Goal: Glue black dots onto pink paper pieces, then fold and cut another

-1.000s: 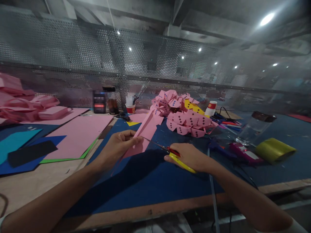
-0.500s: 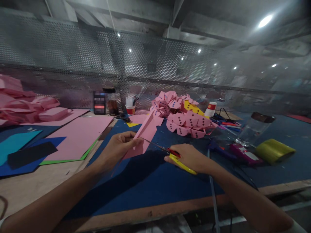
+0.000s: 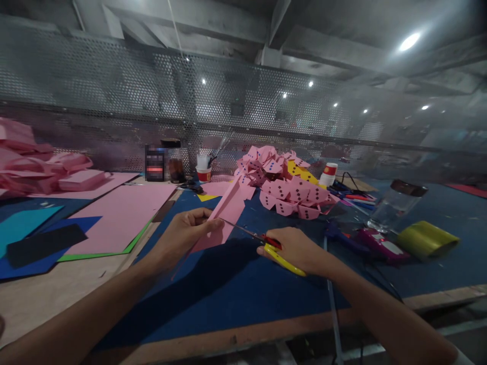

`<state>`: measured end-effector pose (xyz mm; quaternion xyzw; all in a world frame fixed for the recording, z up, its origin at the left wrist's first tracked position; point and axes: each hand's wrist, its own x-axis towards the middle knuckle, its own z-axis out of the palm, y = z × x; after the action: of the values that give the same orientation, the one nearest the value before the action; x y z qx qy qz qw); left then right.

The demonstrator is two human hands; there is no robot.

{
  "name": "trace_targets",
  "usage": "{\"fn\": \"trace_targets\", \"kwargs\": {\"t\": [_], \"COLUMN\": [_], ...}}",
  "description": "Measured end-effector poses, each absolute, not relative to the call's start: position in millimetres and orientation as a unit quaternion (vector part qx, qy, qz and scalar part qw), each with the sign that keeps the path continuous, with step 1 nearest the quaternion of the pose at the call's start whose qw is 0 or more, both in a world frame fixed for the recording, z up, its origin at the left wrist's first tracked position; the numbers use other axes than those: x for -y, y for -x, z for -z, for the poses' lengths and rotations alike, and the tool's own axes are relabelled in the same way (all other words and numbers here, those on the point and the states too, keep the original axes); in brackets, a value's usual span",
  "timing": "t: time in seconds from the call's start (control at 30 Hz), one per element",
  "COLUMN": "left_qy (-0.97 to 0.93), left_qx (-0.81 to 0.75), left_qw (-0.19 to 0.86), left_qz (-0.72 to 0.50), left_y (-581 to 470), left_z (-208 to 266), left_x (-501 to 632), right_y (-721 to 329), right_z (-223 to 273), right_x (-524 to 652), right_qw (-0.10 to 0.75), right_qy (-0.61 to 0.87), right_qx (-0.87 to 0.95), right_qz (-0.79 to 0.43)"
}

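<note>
A folded strip of pink paper (image 3: 232,210) is pinched between the thumb and fingers of my left hand (image 3: 194,225), tilted up and away from me. My right hand (image 3: 292,248) is closed round the handles of scissors (image 3: 282,259) with yellow and red grips. Their blades point left and reach the paper's edge beside my left thumb. Behind the strip lies a heap of pink paper pieces (image 3: 300,195) printed with dark and blue dots, with a yellow dotted piece (image 3: 302,172) among them.
Pink sheets (image 3: 129,213) lie left, near a black piece (image 3: 47,244) on blue paper. Rightward are a clear jar (image 3: 393,205), a yellow roll (image 3: 428,239) and a magenta tool (image 3: 382,244). Paper cups (image 3: 203,174) stand at the back, before a perforated metal screen (image 3: 213,101).
Both hands, the pink paper and the scissors hold almost the same position. The view has shifted slightly; no other clear change shows.
</note>
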<state>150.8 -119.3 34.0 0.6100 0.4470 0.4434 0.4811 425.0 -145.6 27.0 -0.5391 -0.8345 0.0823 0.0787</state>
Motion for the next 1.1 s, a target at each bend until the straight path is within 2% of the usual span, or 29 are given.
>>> {"fn": "trace_targets", "kwargs": {"t": [1.1], "left_qy": [-0.604], "left_qx": [-0.452], "left_qw": [0.485], "left_qz": [-0.442], "left_y": [-152.7], "left_z": [-36.1], "left_x": [120.4], "right_y": [-426.0], "right_z": [-18.7], "right_x": [140.2], "right_qw": [0.081], "right_qy": [0.567], "right_qx": [0.819], "right_qz": [-0.036]}}
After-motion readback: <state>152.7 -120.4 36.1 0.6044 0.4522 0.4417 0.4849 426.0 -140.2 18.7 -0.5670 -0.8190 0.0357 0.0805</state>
